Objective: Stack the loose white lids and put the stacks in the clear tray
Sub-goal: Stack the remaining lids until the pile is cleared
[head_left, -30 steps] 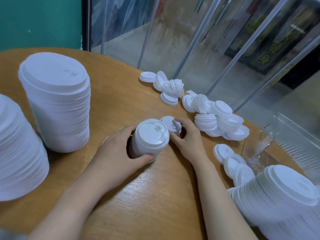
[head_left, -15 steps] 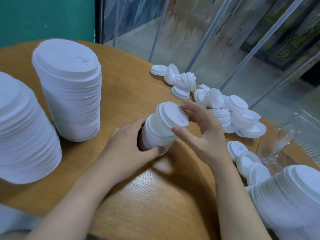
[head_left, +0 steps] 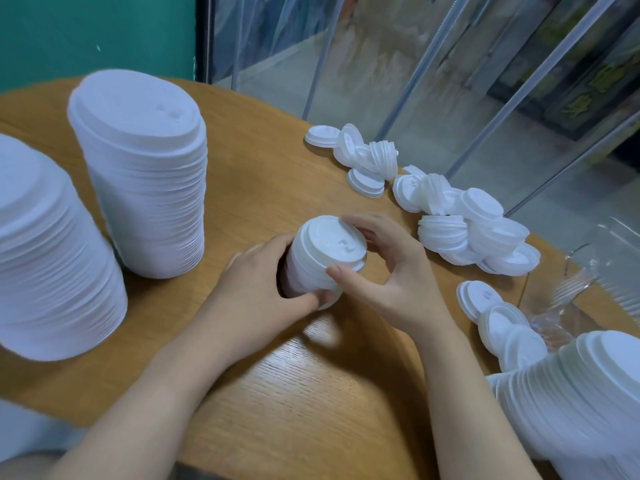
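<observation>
- Your left hand [head_left: 258, 299] wraps its grip around the side of a short stack [head_left: 317, 268] standing on the tabletop [head_left: 277, 393], fingers and thumb curled round it.
- Your right hand [head_left: 391, 282] pinches the top lid [head_left: 334, 239] at its rim, thumb on the near side and fingers on the far side; it sits tilted and, by my reading, is not yet pressed home.
- Two tall stacks [head_left: 145, 174] stand finished on the left of the tabletop, and another large stack [head_left: 585, 393] lies leaning at the right edge.
- The clear tray [head_left: 609, 271] sits at the right, only partly in frame; you cannot tell from here whether any stack lies in it.
- Plenty is left: a scatter of loose lids [head_left: 450, 216] along the far rim, some in small clumps, and a few more lids [head_left: 498, 317] just beside the tray.
- I judge the stacking well along but unfinished, and the moving of stacks into the tray mostly ahead of you.
</observation>
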### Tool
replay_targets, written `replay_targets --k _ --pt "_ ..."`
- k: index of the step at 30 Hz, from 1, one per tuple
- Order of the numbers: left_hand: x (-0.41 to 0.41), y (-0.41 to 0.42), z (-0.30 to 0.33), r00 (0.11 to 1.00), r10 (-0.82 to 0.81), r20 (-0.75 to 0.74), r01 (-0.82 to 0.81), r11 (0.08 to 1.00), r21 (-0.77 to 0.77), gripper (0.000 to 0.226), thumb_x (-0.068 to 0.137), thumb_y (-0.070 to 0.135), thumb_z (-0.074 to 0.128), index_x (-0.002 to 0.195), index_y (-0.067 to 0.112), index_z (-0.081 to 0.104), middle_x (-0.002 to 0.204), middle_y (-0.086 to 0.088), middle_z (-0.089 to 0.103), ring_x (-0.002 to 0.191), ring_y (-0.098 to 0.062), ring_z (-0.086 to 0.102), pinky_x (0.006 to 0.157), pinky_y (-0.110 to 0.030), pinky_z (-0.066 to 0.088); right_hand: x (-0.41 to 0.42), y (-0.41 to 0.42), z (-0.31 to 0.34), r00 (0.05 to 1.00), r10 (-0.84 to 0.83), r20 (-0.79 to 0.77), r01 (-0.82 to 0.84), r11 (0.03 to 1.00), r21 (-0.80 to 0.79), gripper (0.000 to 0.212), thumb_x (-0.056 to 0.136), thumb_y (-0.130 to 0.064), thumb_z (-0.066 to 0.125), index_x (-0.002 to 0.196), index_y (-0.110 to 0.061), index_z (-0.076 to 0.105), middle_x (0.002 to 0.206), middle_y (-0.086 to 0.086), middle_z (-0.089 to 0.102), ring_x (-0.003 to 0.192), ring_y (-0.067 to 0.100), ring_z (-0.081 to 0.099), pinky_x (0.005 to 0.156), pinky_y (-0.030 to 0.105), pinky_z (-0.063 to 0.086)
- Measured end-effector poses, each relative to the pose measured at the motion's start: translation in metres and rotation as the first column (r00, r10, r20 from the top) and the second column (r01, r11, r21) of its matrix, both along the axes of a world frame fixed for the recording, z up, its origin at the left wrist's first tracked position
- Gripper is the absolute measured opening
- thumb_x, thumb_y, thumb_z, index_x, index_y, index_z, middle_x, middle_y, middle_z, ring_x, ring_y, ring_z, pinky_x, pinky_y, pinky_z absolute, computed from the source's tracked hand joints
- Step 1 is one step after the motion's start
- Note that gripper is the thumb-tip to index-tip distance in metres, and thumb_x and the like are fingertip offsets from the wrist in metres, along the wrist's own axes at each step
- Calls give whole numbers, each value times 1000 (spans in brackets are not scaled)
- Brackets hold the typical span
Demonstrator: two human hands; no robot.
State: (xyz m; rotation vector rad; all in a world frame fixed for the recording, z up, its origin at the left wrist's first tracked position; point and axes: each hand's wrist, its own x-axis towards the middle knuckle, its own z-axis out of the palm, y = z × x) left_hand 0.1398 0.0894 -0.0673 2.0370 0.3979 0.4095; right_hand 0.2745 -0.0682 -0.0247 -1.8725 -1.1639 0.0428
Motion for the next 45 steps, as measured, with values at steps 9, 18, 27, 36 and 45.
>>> replay_targets --k 9,18,27,36,45 --pt "0 3 -2 1000 -14 27 16 998 -57 80 58 66 75 133 47 56 119 27 66 115 2 60 99 -35 52 -2 -3 7 990 17 -140 -23 999 -40 72 75 -46 82 139 -23 58 135 -6 64 123 18 64 103 34 52" --pt "0 6 -2 999 -1 33 3 998 -61 75 52 72 71 123 58 52 118 35 61 113 16 52 92 -15 44 88 39 35 932 -361 -26 362 931 40 35 95 -32 73 126 -17 65 122 -6 66 107 5 63 84 19 51" --pt "3 8 -4 999 3 54 0 998 -61 69 53 71 75 117 67 48 120 38 60 120 5 55 106 -36 47 200 63 80 919 -281 276 389 762 -517 87 81 -40 87 153 -20 43 156 -4 44 143 16 42 114 31 35" --pt "8 12 -7 998 5 69 -5 1000 -3 79 56 71 73 130 55 52 120 43 53 120 10 50 108 -32 43 233 72 75 920 -148 362 383 525 -760 92 80 -42 86 157 -32 36 161 -5 40 145 25 41 113 42 39" --pt "13 13 -12 999 8 49 -8 1000 7 81 57 71 75 131 52 51 119 38 57 120 6 52 107 -33 44 247 77 68 926 -138 351 365 559 -744 79 77 -39 89 145 -30 50 148 -8 52 122 15 51 93 34 51"
